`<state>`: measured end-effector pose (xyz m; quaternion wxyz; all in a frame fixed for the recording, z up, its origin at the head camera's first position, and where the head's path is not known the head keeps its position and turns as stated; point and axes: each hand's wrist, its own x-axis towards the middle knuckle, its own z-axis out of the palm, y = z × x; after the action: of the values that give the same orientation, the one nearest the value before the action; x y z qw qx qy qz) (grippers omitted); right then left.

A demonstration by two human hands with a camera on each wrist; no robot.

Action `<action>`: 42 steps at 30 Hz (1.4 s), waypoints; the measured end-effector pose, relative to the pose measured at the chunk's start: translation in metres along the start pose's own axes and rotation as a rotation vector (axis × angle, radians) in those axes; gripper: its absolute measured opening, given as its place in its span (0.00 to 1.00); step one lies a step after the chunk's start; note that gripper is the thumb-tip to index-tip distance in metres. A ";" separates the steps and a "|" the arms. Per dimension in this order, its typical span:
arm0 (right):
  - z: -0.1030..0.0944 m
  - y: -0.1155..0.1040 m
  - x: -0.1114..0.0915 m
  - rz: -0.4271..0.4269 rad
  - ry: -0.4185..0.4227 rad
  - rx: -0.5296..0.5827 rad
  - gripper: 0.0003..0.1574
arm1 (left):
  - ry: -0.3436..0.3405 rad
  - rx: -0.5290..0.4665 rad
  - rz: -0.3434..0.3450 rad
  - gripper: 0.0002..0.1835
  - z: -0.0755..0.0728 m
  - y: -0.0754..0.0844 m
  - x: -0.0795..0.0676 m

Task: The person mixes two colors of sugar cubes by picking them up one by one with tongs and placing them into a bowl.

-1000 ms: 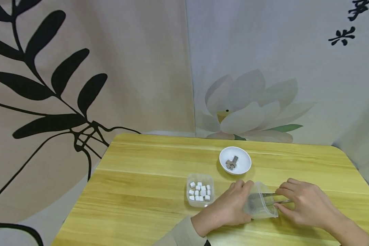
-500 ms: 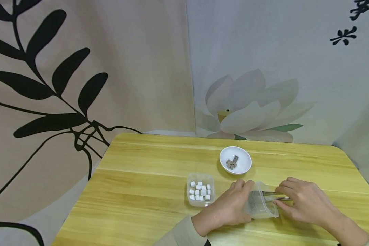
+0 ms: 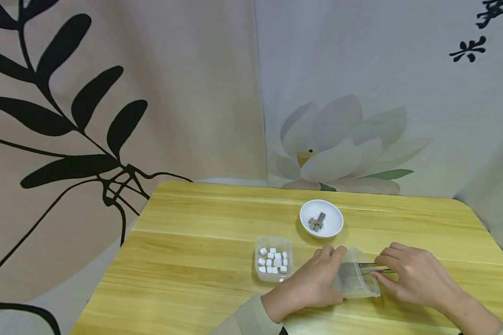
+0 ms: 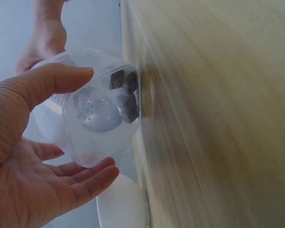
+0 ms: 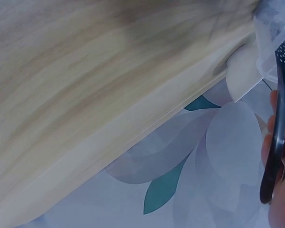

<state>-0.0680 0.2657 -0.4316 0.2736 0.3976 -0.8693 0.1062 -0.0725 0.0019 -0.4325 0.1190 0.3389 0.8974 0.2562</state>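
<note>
Left hand (image 3: pixel 312 283) on a tub (image 3: pixel 356 283), right hand (image 3: pixel 421 277) on tongs (image 5: pixel 278 128)

The left hand holds the clear tub on its side, thumb on one side of the base and fingers round the other. The right hand pinches the metal tongs between thumb and fingers, their two arms a narrow gap apart and passing through the tub's mouth, which faces the right edge of the tabletop (image 3: pixel 184 246). Dark cubes (image 4: pixel 127 107) sit inside, against the wall nearest the wood; whether the tongs touch them, I cannot tell. The tub is in the tabletop's right half, well short of the far edge.

Just left of the left hand stands an upright clear box (image 3: pixel 271 278) with white cubes (image 3: pixel 277 263) in it. Beyond the tub, near the middle of the far edge, is a white bowl (image 3: pixel 314 208) holding a cluster of grey cubes (image 3: pixel 317 224).

Past the far edge hangs a pale cloth (image 3: pixel 209 93), with dark leaves (image 3: pixel 88 97) printed beyond the left corner and a pale flower (image 3: pixel 343 156) behind the bowl.
</note>
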 end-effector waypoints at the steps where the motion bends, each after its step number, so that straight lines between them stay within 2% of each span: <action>1: 0.000 0.000 0.000 0.006 -0.001 -0.002 0.33 | -0.001 -0.001 -0.002 0.54 0.000 0.000 0.000; 21: 0.000 0.005 -0.005 0.026 -0.038 -0.005 0.35 | -0.011 -0.005 -0.003 0.53 0.000 0.000 0.001; 34: -0.005 0.004 -0.008 0.044 0.002 0.007 0.33 | -0.008 -0.002 -0.006 0.53 0.000 0.000 0.001; 42: -0.005 0.006 -0.012 0.049 -0.008 -0.008 0.33 | -0.016 -0.013 -0.006 0.53 0.000 -0.001 0.000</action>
<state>-0.0641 0.2799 -0.4339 0.2689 0.3757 -0.8802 0.1080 -0.0733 0.0013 -0.4328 0.1293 0.3373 0.8958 0.2590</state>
